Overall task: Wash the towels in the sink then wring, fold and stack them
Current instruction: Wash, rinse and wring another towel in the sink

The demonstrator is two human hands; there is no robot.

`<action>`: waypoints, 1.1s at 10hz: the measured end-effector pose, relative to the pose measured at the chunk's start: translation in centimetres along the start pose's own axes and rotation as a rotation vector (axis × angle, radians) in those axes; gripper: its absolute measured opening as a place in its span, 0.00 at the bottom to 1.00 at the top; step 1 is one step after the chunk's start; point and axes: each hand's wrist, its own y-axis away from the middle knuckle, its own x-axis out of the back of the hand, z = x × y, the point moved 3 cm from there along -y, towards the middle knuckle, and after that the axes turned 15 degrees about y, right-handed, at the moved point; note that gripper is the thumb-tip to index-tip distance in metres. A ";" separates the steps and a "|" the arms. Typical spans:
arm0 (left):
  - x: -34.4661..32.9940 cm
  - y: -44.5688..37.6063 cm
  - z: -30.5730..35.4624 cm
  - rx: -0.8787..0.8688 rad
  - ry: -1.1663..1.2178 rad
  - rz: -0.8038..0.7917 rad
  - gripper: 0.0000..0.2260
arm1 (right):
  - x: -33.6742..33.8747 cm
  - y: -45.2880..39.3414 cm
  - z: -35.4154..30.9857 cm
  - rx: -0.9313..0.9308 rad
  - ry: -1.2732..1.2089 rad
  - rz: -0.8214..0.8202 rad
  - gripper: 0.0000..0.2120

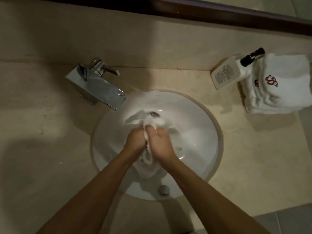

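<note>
A wet white towel (152,122) is bunched up inside the round white sink (199,132). My left hand (135,141) and my right hand (161,141) press together around its middle, both gripping the cloth, knuckles side by side. Part of the towel spills out beyond my fingers toward the drain (154,114), and more hangs below my wrists. A stack of folded white towels (276,85) with a red emblem sits on the counter at the far right.
A chrome faucet (99,88) stands at the sink's upper left, its spout over the basin. A white pump bottle (231,73) leans against the folded stack. The beige counter (42,115) surrounds the sink; an overflow cap (163,190) sits at its near wall.
</note>
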 end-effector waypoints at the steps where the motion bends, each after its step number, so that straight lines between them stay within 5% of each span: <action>1: 0.0 1.3 1.3 -0.008 0.260 -0.014 0.19 | 1.1 -2.4 0.1 -0.128 -0.002 0.033 0.30; 2: 0.6 0.7 0.7 0.206 0.606 0.050 0.13 | 0.4 -1.7 -0.5 -0.131 -0.046 -0.020 0.19; 3: 0.3 1.6 1.2 0.292 0.694 -0.006 0.10 | 0.5 -1.5 -0.2 -0.121 -0.001 -0.125 0.14; 4: -0.7 0.8 1.1 0.225 0.533 0.129 0.16 | 1.5 -3.2 0.5 -0.229 -0.064 -0.092 0.16; 5: 0.7 -1.4 0.3 0.266 0.637 0.187 0.16 | -1.0 0.5 -1.0 0.010 0.049 -0.098 0.19; 6: 1.6 -0.6 1.2 0.223 0.671 0.235 0.17 | -0.3 0.3 -0.7 0.076 0.120 0.105 0.26; 7: 0.4 1.0 2.4 0.088 0.493 0.217 0.19 | 1.4 -4.7 0.9 -0.176 0.004 0.035 0.21; 9: 0.4 0.2 1.4 0.224 0.649 0.110 0.12 | -0.3 -2.0 0.0 -0.108 -0.050 -0.098 0.18; 10: -1.7 2.0 1.8 0.237 0.658 0.080 0.22 | 1.9 -5.2 0.4 -0.215 -0.030 -0.069 0.16; 11: -1.8 2.1 2.2 0.167 0.590 0.082 0.17 | 2.0 -6.3 1.9 -0.257 0.021 0.013 0.18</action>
